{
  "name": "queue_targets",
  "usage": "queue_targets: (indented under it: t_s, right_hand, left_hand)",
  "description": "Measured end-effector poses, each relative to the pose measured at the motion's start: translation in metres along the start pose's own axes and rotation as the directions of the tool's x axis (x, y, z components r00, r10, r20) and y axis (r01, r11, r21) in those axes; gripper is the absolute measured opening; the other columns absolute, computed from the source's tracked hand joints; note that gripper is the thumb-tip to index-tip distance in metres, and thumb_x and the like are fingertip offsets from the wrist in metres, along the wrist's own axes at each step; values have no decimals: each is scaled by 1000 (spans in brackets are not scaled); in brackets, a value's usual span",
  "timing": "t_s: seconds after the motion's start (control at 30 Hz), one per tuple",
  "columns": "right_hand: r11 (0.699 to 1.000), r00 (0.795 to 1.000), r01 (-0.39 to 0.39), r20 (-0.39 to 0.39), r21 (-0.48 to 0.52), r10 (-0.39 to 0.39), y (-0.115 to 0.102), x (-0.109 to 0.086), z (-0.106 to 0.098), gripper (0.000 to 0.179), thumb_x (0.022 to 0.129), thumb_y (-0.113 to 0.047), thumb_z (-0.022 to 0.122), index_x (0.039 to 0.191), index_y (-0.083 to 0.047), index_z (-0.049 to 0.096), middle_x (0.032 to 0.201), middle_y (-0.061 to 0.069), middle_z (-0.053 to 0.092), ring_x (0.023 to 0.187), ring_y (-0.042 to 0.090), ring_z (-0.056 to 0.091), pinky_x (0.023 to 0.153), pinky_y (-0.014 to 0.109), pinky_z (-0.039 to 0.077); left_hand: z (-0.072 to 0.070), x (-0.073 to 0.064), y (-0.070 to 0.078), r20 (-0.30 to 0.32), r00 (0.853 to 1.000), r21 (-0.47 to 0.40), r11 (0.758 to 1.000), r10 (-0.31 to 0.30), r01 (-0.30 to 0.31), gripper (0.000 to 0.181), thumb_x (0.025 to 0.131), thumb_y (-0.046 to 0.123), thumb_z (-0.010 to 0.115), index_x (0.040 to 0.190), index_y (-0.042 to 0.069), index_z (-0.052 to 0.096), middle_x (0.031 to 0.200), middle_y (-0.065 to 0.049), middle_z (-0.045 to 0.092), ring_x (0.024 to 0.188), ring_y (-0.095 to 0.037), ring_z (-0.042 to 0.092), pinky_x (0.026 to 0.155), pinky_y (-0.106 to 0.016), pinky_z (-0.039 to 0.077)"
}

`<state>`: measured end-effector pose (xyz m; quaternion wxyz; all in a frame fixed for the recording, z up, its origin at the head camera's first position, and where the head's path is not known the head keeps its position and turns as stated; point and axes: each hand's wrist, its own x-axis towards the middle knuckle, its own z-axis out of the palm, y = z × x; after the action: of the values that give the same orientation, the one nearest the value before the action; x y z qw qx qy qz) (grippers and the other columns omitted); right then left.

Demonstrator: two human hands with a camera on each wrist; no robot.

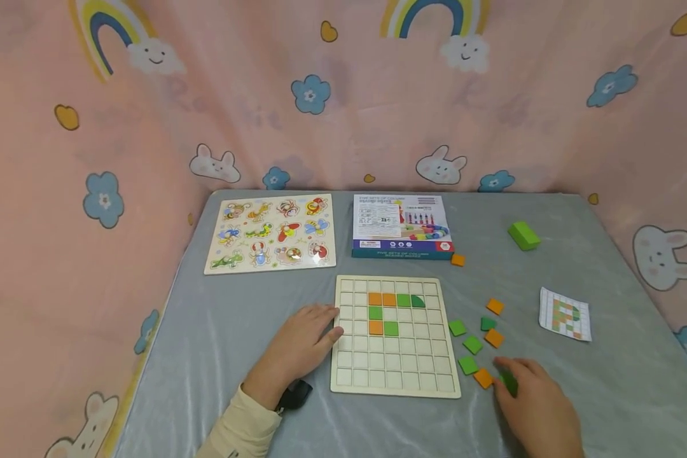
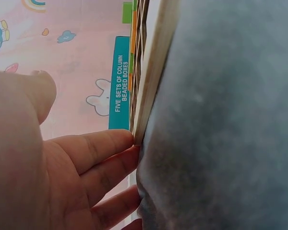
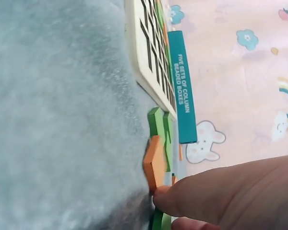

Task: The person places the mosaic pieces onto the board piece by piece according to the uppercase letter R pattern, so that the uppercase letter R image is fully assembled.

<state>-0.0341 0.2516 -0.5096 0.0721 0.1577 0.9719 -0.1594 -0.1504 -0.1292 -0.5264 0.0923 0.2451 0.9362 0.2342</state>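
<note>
A wooden grid board [image 1: 355,375] lies at the centre of the table, with orange and green tiles set in several of its squares. My left hand [image 1: 300,340] rests beside its left side, fingertips touching the wooden edge [image 2: 149,86]. To the right of the board, my right hand [image 1: 541,404] curls over a green tile [image 1: 509,383], which shows between thumb and index finger. In the right wrist view the thumb [image 3: 170,199] is beside an orange tile [image 3: 155,163]. Loose green tiles [image 1: 472,345] and orange tiles [image 1: 494,338] lie between board and hand.
A printed pattern card [image 1: 567,315] lies at the right. Behind the board are an insect picture puzzle [image 1: 269,234] and a boxed bead set [image 1: 402,226]. A green block [image 1: 524,235] stands at the back right. A pink patterned curtain [image 1: 343,127] surrounds the table.
</note>
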Motion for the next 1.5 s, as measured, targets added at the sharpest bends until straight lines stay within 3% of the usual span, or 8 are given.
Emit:
queue_targets:
  t_s: [0.17,0.57,0.93,1.33,1.5]
  right_hand:
    - [1000,1000,15,23,-14,-15,-1,-2,0,44,91,-16,85,130,0,72,129,28,64,110,49,64,87,66,54]
    - [995,995,95,-29,-28,-96,-14,-4,4,39,88,-14,86,125,-3,76,127,24,67,111,47,66,88,64,55]
    - [991,993,121,3,-57,-121,-11,-5,-1,42,90,-24,86,124,-1,76,125,23,68,108,47,67,86,64,56]
    - [982,980,173,-81,-79,-179,-10,-11,6,50,83,-41,92,114,-3,81,115,17,72,101,41,70,78,60,59]
    - [972,974,208,-71,-104,-216,-17,-6,5,51,84,-42,91,115,-3,81,117,16,72,100,39,70,81,59,59]
  left_hand:
    - [3,-3,-2,-19,1000,-9,1000,6,-6,56,113,45,48,154,8,58,157,-8,56,149,-32,45,123,-51,35]
    - [1,-12,-8,-53,999,-13,1000,-10,9,56,113,44,51,154,6,58,157,-9,56,148,-34,46,122,-53,36]
    - [0,-3,-1,-27,1000,2,1000,-6,6,59,113,49,48,156,10,56,159,-6,54,151,-32,43,123,-51,34]
    - [1,0,2,-10,1000,21,1000,22,-22,60,113,48,49,155,7,57,159,-8,54,151,-33,43,123,-52,34]
    - [2,-2,2,0,1000,23,1000,8,-8,60,113,48,49,155,7,56,160,-7,53,151,-32,42,124,-51,34]
